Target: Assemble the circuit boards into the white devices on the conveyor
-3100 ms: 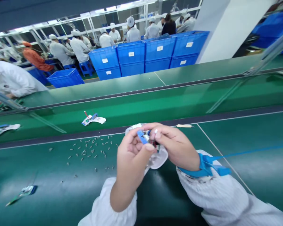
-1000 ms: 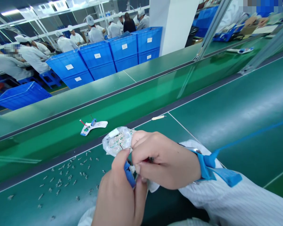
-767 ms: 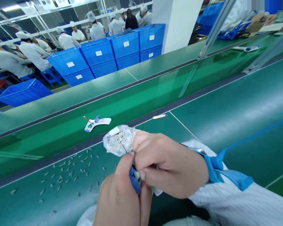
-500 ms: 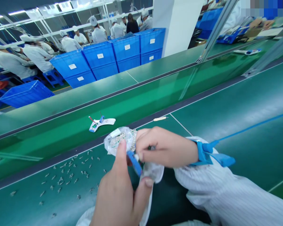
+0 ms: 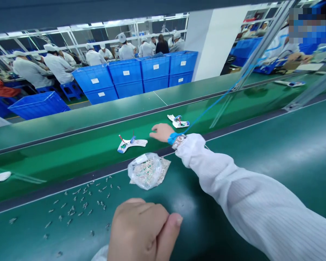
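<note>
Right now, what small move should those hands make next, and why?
Probably the right hand should pick up the white strip with a blue clip, because its fingers reach toward it on the green belt, while the clear plastic bag lies free of both hands.

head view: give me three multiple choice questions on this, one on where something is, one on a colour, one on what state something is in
1. Where does the clear plastic bag of circuit boards lie?
A. In the left hand
B. On the dark green surface nearest the person
C. Inside a blue crate

2. What colour is the strap on the right wrist?
A. Red
B. White
C. Blue

3. What state is the right hand in?
A. Open and stretched out over the bright green band
B. Gripping the bag
C. Curled around the strap

Answers:
1. B, the bag sits on that surface, held by neither hand.
2. C, the band around the wrist is blue.
3. A, its fingers are extended, with nothing visible in them.
</note>
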`<move>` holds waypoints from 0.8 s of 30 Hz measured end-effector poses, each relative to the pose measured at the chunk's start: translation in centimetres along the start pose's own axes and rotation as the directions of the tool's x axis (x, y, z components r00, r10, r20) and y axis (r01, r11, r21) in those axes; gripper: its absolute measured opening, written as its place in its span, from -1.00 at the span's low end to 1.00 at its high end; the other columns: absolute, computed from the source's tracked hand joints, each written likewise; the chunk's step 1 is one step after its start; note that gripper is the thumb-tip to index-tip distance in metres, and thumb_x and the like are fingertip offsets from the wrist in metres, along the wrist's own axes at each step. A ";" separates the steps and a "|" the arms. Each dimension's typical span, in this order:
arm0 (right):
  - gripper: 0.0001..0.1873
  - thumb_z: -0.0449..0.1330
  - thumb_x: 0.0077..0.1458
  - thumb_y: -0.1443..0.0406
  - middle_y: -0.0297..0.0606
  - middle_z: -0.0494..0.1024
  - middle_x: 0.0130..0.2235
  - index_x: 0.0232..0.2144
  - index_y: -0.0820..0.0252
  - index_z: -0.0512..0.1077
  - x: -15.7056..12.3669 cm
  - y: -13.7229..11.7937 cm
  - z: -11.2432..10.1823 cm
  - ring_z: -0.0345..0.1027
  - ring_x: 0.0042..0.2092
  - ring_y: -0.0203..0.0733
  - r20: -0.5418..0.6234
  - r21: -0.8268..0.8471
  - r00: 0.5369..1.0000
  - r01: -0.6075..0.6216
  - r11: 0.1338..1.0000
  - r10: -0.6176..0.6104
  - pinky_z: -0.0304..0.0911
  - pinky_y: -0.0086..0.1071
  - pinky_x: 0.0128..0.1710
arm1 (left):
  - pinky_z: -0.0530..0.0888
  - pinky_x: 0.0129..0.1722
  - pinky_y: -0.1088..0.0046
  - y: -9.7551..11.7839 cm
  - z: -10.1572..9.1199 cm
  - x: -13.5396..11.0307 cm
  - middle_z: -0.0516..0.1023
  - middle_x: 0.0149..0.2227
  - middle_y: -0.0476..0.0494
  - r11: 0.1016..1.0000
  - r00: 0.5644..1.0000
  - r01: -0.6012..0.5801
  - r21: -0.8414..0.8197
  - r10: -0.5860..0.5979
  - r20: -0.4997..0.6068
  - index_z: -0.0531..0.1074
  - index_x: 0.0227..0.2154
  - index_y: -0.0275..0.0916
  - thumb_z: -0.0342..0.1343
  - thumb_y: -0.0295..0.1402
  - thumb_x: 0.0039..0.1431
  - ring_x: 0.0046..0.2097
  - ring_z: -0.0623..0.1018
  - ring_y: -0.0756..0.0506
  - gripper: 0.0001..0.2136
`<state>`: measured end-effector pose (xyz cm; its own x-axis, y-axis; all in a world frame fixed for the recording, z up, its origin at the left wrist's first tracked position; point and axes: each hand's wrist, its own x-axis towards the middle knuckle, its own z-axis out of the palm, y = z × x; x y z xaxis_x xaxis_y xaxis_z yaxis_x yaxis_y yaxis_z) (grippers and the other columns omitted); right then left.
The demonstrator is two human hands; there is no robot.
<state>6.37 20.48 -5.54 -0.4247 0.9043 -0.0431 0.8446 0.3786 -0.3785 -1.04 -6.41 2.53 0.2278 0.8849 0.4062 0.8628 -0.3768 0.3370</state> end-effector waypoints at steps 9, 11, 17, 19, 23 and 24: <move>-0.67 0.12 0.20 0.21 -0.16 0.43 -0.05 -0.04 0.27 0.35 1.8 -3.4 4.7 0.38 -0.09 -0.17 0.186 -0.045 0.973 0.149 0.988 -0.138 0.36 -0.18 -0.11 | 0.19 -0.57 0.52 -0.1 -0.5 -0.1 0.19 -0.72 0.12 0.989 0.981 0.109 -0.097 -0.123 -0.150 0.16 -0.70 -0.21 -0.08 -0.45 0.21 -0.66 0.23 0.09 -0.66; -0.69 0.12 0.20 0.20 -0.17 0.44 -0.07 -0.06 0.28 0.36 1.2 -3.2 3.5 0.39 -0.11 -0.18 0.110 -0.014 0.982 0.156 0.988 -0.154 0.36 -0.19 -0.13 | 0.27 -0.54 0.54 -0.4 -0.4 -0.3 0.35 -0.68 0.10 0.970 0.961 0.188 -0.153 -0.214 -0.177 0.36 -0.59 -0.18 -0.09 -0.40 0.24 -0.62 0.37 0.06 -0.71; -0.80 0.16 0.09 0.20 -0.27 0.48 -0.31 -0.36 0.26 0.39 -5.1 -3.8 -0.9 0.36 -0.24 -0.21 -0.283 0.181 0.948 0.199 0.963 -0.143 0.26 -0.34 -0.23 | 0.36 -0.52 0.51 -0.8 0.4 0.0 0.60 -0.47 0.03 0.774 0.780 0.542 -0.327 -0.608 -0.146 0.53 -0.18 -0.08 -0.12 -0.18 0.26 -0.48 0.53 -0.04 -0.69; -0.83 0.16 0.04 0.22 -0.33 0.47 -0.41 -0.45 0.23 0.36 -7.9 -4.3 -1.9 0.35 -0.32 -0.26 -0.373 0.269 0.919 0.236 0.934 -0.125 0.21 -0.43 -0.32 | 0.37 -0.48 0.46 -1.0 0.7 0.3 0.62 -0.39 -0.02 0.676 0.696 0.636 -0.373 -0.711 -0.102 0.51 -0.14 -0.07 -0.10 -0.12 0.23 -0.42 0.55 -0.09 -0.67; -0.86 0.13 0.02 0.28 -0.37 0.46 -0.45 -0.52 0.22 0.36 -12.5 -5.4 -2.7 0.34 -0.37 -0.33 -0.475 0.421 0.870 0.355 0.835 -0.131 0.22 -0.51 -0.36 | 0.42 -0.38 0.44 -1.4 1.0 0.5 0.62 -0.25 -0.09 0.551 0.670 0.654 -0.519 -0.740 0.059 0.46 -0.07 -0.09 0.03 -0.12 0.16 -0.29 0.56 -0.13 -0.67; -0.86 0.12 0.01 0.30 -0.36 0.46 -0.47 -0.54 0.22 0.36 -13.2 -5.5 -2.7 0.34 -0.38 -0.33 -0.497 0.475 0.858 0.393 0.787 -0.129 0.23 -0.50 -0.37 | 0.43 -0.34 0.46 -1.5 1.0 0.5 0.61 -0.29 -0.08 0.507 0.687 0.619 -0.600 -0.719 0.101 0.49 -0.12 -0.10 0.07 -0.15 0.14 -0.28 0.56 -0.11 -0.71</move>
<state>8.21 7.00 -0.35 -0.3116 0.8253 0.4710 0.3430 0.5599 -0.7542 -1.71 -5.11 1.37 -0.4181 0.9070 -0.0494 0.3078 0.1927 0.9317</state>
